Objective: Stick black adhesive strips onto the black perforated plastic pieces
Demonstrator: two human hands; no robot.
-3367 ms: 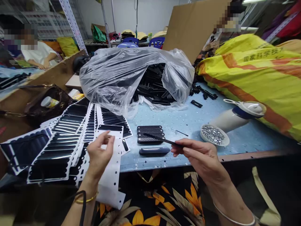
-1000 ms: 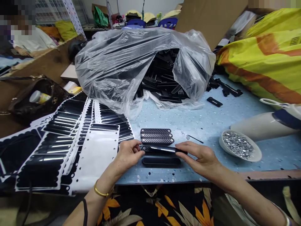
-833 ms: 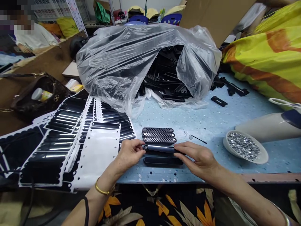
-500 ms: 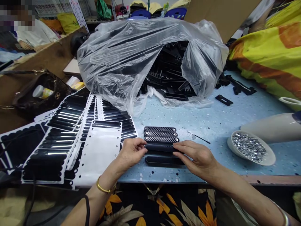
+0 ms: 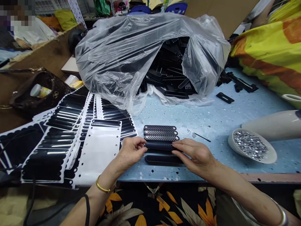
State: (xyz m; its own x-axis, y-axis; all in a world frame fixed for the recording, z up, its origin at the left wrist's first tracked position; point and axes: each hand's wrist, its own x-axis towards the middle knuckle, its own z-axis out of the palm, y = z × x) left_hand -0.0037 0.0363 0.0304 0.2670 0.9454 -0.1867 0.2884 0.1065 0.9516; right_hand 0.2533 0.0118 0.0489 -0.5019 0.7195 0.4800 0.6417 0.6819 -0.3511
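1. Pale blue and speckled, the worktable point(image 5: 211, 119) fills the middle of a crowded workroom, with another person's white sleeve point(image 5: 35, 31) visible far off at the back left.
2. Behind the hands slumps a big clear plastic bag point(image 5: 122, 53), its mouth open toward the right and spilling black plastic parts point(image 5: 169, 78).
3. At the right edge lies a bulky yellow sack point(image 5: 265, 50) with orange stripes.
4. Fanned across the left of the table are white backing sheets point(image 5: 98, 150) carrying rows of black adhesive strips point(image 5: 66, 116).
5. A small white dish of shiny metal bits point(image 5: 251, 146) sits near the right front edge.
6. Three perforated black bars point(image 5: 161, 132) lie side by side just beyond the fingers; a plain dark bar point(image 5: 162, 159) lies just nearer.
7. Between those, the left hand point(image 5: 130, 152) pinches one end of a dark narrow bar point(image 5: 160, 146) and the right hand point(image 5: 195, 153) pinches the other end, both grasping it firmly, low over the table near the front edge.
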